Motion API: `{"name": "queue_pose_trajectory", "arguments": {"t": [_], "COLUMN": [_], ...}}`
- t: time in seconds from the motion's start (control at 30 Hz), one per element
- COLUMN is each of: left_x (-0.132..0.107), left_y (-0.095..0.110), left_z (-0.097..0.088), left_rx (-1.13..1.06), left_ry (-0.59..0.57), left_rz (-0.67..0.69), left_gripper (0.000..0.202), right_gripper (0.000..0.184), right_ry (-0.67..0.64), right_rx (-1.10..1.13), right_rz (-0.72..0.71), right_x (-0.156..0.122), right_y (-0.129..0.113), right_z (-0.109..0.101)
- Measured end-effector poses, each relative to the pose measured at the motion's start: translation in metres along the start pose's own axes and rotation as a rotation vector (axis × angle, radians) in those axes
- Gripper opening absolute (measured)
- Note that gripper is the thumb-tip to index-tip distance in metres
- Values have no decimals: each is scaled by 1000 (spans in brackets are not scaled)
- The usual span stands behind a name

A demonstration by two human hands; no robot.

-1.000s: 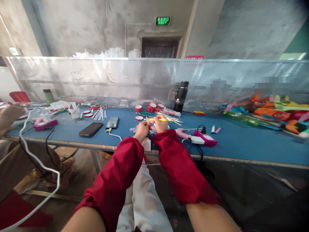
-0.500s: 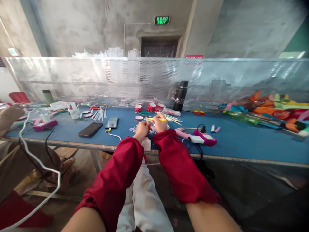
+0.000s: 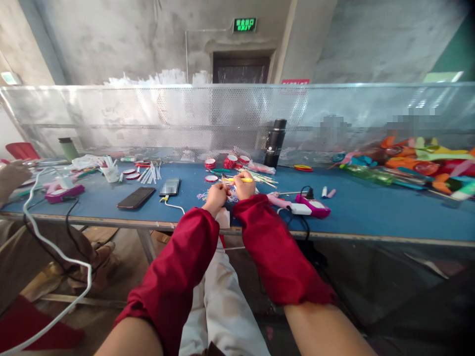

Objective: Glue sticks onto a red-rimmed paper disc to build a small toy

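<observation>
My right hand (image 3: 244, 186) is closed around a slim yellow-handled tool (image 3: 248, 180), whose thin tip points left toward my other hand. Close beside it, my left hand (image 3: 215, 196) is pinched shut. What its fingers hold is too small to make out. Beneath both hands lies a heap of small pale purple and white curled scraps (image 3: 202, 196). A piece of pale paper or card (image 3: 223, 218) sits at the table edge below my left wrist. Just beyond the hands are thin pale sticks (image 3: 265, 179) and a round red-rimmed white lid (image 3: 211, 178).
On the blue table (image 3: 371, 212) lie a phone (image 3: 136, 198), a cabled device (image 3: 169, 187), and a pink-purple glue gun (image 3: 315, 207). A black thermos (image 3: 275, 143) stands behind. Colourful material (image 3: 415, 165) is piled right. Another person's hand (image 3: 13, 180) is at far left.
The view has shifted slightly, so everything appears a little higher and further left. Both hands stay close together, and the yellow tool has tilted a little in my right hand.
</observation>
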State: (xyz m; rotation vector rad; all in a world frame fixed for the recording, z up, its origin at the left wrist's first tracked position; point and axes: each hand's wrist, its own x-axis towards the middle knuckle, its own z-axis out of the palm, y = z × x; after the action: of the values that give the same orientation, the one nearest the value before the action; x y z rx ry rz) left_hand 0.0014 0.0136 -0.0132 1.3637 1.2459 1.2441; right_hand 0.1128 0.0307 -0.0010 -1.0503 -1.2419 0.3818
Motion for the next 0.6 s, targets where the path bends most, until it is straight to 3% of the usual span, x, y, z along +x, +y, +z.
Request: {"name": "queue_pose_trajectory", "arguments": {"t": [0.6], "left_x": [3], "left_y": [-2], "left_z": [0], "left_rx": [-9], "left_ry": [-6], "left_rz": [-2], "left_gripper": [30], "right_gripper": [26], "right_ry": [-15], "right_rx": [21], "right_rz": [-12], "right_x": [0], "right_y": [-1], "right_z": [0]}}
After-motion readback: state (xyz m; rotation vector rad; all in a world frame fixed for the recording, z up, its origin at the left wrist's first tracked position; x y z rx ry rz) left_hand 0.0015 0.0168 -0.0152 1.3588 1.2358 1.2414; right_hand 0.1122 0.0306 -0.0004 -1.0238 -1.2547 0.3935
